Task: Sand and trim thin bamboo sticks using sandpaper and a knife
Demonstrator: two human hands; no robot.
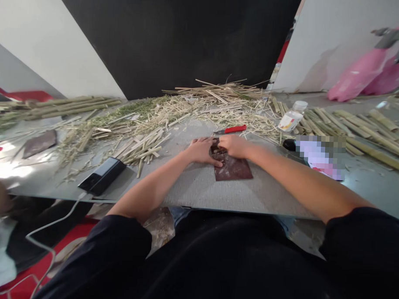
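Note:
A dusty red-brown sheet that looks like sandpaper (236,169) lies on the grey table in front of me. My left hand (202,150) rests flat, fingers stretched out, with its thumb on the sheet's left edge. Closed and pressed down at the sheet's upper part is my right hand (233,145); whatever its fingers grip is hidden. Between the hands, small dark marks or bits show on the sheet, too blurred to name. Just beyond the right hand lies a knife with a red handle (235,129).
Bamboo strips and shavings (168,111) heap along the back. A black power bank (102,175) with a white cable sits left, a second brown sheet (40,144) farther left. To the right are a bottle (292,116), a lit phone (318,157), bamboo pieces (367,129) and pink sprayers (359,76).

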